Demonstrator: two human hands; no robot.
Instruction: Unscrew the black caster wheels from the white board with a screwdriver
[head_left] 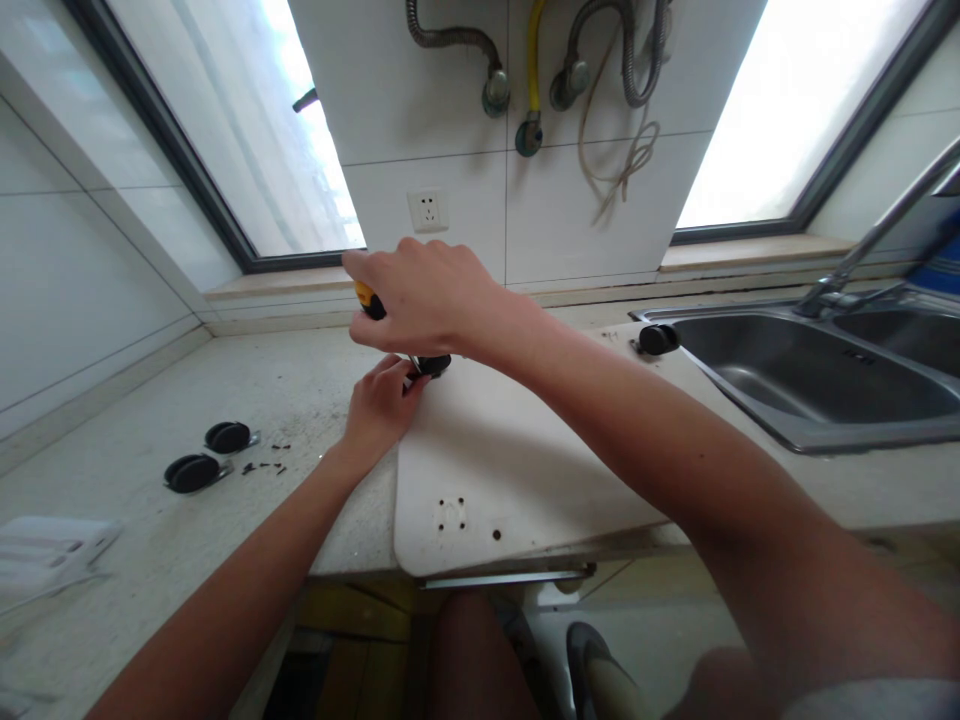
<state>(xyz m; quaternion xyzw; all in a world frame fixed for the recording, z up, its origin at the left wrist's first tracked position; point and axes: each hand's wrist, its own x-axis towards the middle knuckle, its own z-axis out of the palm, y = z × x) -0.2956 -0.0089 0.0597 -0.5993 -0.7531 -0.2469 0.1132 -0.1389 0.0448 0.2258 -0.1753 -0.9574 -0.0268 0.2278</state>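
My right hand (424,295) is wrapped round the yellow and black handle of a screwdriver (367,298), its shaft pointing down. Below it, a black caster wheel (433,365) sits at the far left corner of a white board (517,440). My left hand (386,400) is closed at that corner, its fingers pinched beside the caster; what they hold, if anything, is hidden. Screw holes show in the board's near left corner. Another caster (658,340) is on the board's far right corner.
Two loose casters (227,437) and several small screws (262,467) lie on the counter (315,380) at left. A white device (52,550) stands at the left edge. A steel sink (795,375) with a faucet (832,290) is to the right. A wall socket (428,212) and hoses are behind.
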